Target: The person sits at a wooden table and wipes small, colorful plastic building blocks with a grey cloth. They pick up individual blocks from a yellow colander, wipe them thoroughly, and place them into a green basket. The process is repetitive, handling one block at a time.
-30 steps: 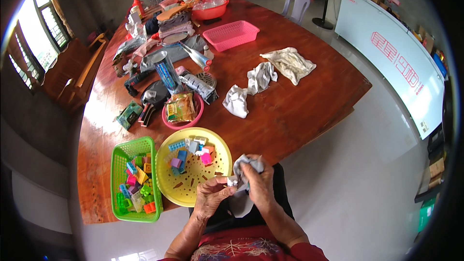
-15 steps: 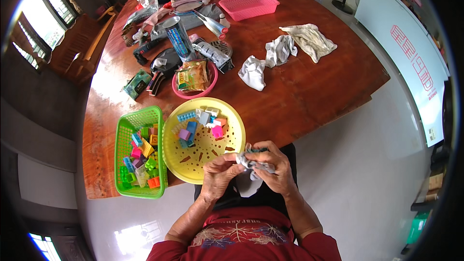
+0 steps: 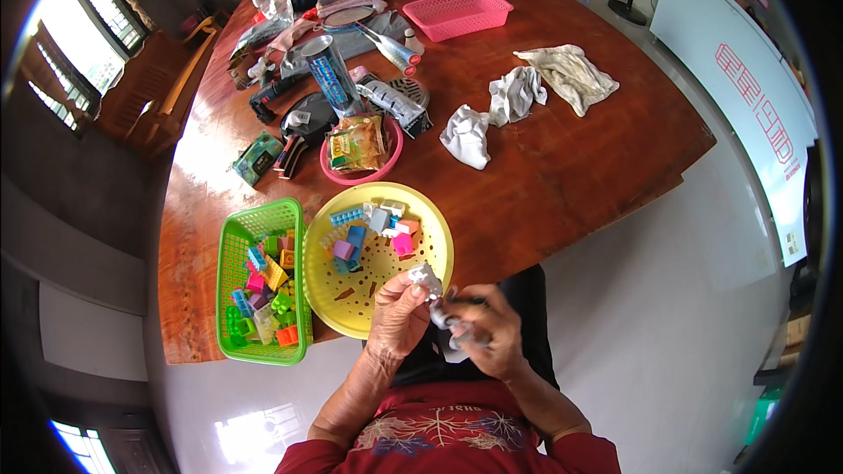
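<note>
We look down past our red sleeves (image 3: 584, 452) at the near edge of a wooden table (image 3: 527, 202). Our L hand (image 3: 397, 320) pinches a small white block (image 3: 425, 277) betw. thumb & fingers, w/ most of it clear of the palm, prob. to leave its faces free. Our R hand (image 3: 492, 332), blurred, is bunched round a grey cloth (image 3: 441, 314); part of it hangs betw. the two, just below the block. Can't tell if cloth & block touch, or if R fingers meet L.

In this view the block is over the near-right rim of a round yellow basin (image 3: 327, 300) w/ holes, prob. set this close so small pcs. are in easy reach. In it, mostly toward the far side, sit loose blocks (image 3: 356, 235): blue, white, pink, lilac. Just beside it on our L is a green basket (image 3: 233, 233) w/ more blocks (image 3: 275, 276) in a brighter mix; two containers likely keep the groups apart.

Beyond the basin, a pink bowl (image 3: 401, 155) holds packets (image 3: 356, 142), its sides likely stopping them from sliding. Further R, three pale cloths (image 3: 465, 136) lie crumpled on the tabletop, well apart from the blocks, maybe to be handy w/o mixing in.
</note>
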`<state>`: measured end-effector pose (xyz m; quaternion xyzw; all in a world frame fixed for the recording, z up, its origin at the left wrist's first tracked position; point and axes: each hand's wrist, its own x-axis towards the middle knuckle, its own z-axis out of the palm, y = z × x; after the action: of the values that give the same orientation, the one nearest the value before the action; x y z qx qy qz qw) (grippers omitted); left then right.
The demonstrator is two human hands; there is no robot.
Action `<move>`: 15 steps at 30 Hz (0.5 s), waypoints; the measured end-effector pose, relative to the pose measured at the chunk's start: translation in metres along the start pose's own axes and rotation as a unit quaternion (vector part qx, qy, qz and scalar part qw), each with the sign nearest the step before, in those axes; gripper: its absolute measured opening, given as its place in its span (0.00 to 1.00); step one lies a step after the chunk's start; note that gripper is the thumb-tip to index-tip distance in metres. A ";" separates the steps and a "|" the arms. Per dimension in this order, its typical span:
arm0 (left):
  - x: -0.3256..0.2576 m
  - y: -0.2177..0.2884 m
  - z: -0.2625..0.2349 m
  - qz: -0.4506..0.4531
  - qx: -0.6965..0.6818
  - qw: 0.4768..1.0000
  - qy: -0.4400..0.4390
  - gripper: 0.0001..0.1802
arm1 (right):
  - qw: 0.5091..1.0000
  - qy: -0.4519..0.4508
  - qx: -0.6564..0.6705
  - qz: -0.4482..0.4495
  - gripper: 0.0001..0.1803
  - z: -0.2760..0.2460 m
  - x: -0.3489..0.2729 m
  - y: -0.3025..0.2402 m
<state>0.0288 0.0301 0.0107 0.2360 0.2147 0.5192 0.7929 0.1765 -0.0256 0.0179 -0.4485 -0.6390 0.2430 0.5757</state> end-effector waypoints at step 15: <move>-0.006 -0.004 -0.003 0.003 -0.004 0.998 -0.065 0.07 | 0.997 0.055 -0.043 -0.024 0.17 0.008 0.016 -0.001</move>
<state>0.0279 0.0238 0.0061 0.2671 0.1599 0.5056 0.8047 0.1695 -0.0109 0.0252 -0.4704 -0.6268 0.1764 0.5956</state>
